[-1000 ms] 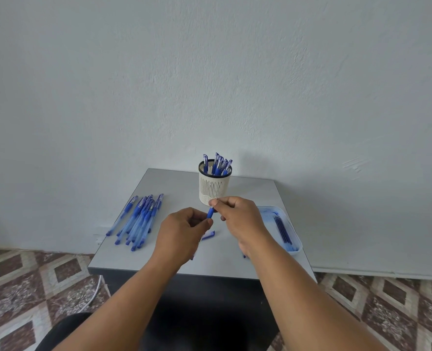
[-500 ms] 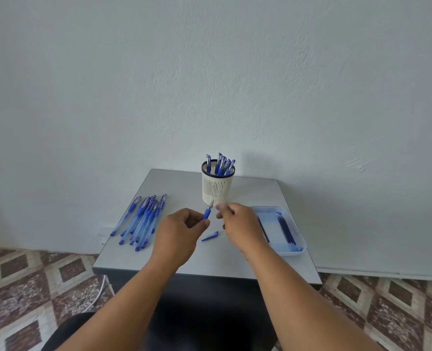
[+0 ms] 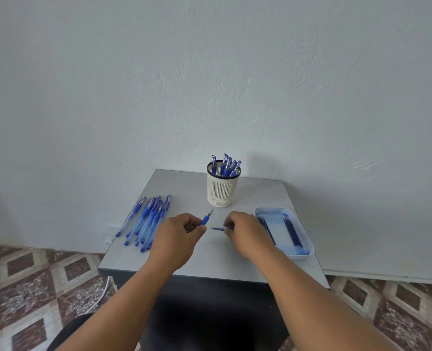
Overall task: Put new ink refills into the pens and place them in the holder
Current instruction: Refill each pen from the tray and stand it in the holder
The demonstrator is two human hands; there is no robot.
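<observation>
Pens (image 3: 147, 220) of translucent blue plastic lie fanned on my smooth grey table (image 3: 209, 259), left of the perforated cream holder (image 3: 220, 190) and pale rectangular refill tray (image 3: 302, 245). My left hand (image 3: 178, 238) grips one pen barrel (image 3: 206, 219), tip outward; my right hand (image 3: 246, 233) has dropped away from it, now pinching the small blue cap (image 3: 220, 228) on the table.

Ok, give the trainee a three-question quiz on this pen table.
1. True or false: the left hand grips a pen with its tip pointing toward the holder.
2. The tray of refills sits on which side of the holder? A left, B right.
3. Fill in: the right hand is at a small blue ___ on the table.

Key: 1 true; 2 B; 3 cap.
</observation>
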